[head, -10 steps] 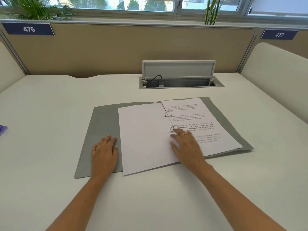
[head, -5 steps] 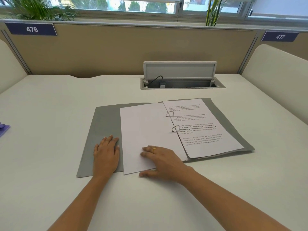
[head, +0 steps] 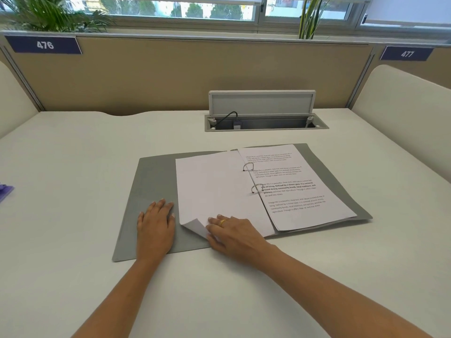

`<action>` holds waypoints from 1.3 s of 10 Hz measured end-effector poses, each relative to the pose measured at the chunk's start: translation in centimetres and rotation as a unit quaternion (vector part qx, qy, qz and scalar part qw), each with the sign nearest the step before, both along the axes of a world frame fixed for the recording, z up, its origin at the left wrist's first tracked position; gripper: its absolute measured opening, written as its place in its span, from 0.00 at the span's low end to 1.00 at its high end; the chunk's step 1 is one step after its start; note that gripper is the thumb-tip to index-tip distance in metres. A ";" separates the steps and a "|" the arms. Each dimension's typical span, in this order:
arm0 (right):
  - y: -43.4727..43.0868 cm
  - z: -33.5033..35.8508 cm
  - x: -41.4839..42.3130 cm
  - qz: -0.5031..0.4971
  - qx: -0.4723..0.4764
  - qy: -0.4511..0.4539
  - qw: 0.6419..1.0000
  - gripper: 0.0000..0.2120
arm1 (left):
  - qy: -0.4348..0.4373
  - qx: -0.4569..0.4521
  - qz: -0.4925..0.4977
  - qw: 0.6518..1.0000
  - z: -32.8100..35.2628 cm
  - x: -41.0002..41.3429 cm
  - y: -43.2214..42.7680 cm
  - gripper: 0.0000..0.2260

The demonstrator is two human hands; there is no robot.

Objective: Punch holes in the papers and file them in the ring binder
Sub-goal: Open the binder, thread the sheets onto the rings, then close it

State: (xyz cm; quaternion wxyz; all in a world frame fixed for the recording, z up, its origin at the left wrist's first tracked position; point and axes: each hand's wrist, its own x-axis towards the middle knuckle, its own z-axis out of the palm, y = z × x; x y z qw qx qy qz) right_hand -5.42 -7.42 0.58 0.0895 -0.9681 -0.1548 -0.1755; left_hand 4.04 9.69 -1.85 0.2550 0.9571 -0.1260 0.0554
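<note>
- The ring binder (head: 151, 181) lies open and flat near the middle of the desk (head: 73, 167), grey covers spread out to both sides.
- Two metal rings (head: 248, 166) stand up from its spine, and paper is threaded on them.
- A blank sheet (head: 214, 189) lies over the left half; a stack of printed pages (head: 300, 196) lies on the right half.
- The right hand (head: 234, 234) rests on the near left corner of the blank sheet, fingers stretched out on the paper. There is a gold band on one finger.
- That corner (head: 194, 226) is curled up off the cover just in front of the fingertips. Whether the thumb is under the paper, pinching it, I cannot tell.
- The left hand (head: 156, 223) lies palm down on the bare left cover, fingers straight and together, holding nothing, just beside the sheet's edge.
- Behind the binder, a cable box (head: 266, 124) is sunk into the desk with its flap (head: 262, 103) raised and a black cable (head: 229, 115) running into it.
- A purple thing (head: 5, 190) shows at the far left edge, mostly cut off.
- A tan partition (head: 195, 74) closes off the back of the desk, with labels reading 476 (head: 45, 45) and 477 (head: 407, 54).
- Plants (head: 48, 15) stand beyond it, by the window.
</note>
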 end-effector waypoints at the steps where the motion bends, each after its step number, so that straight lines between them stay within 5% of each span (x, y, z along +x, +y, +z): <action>1: 0.9 -0.3 0.0 -0.023 0.029 0.018 0.999 0.06 | -0.002 0.003 -0.001 1.000 -0.1 0.0 0.0 0.16; 3: 1.9 -0.2 0.4 -0.102 0.081 0.122 0.984 0.13 | -0.003 0.007 -0.003 1.000 -0.1 0.1 0.0 0.17; 5: 2.5 1.3 0.3 -0.175 0.264 0.137 0.939 0.08 | -0.002 0.011 -0.007 1.000 -0.1 0.1 0.1 0.17; 6: 2.3 2.4 0.6 -0.203 0.403 0.142 0.881 0.05 | -0.002 0.006 -0.007 1.000 -0.1 0.1 0.1 0.16; 9: -3.2 8.4 1.2 -0.170 0.775 0.006 0.608 0.09 | -0.002 0.001 -0.003 1.000 0.2 -0.1 0.0 0.16; 11: -9.6 8.9 -0.8 -0.250 0.836 -0.141 0.468 0.11 | -0.001 -0.002 -0.003 1.000 0.2 -0.1 0.0 0.16; 13: -13.9 6.2 -2.4 -0.382 0.792 -0.225 0.421 0.12 | -0.002 0.000 -0.003 1.000 0.2 -0.2 0.0 0.17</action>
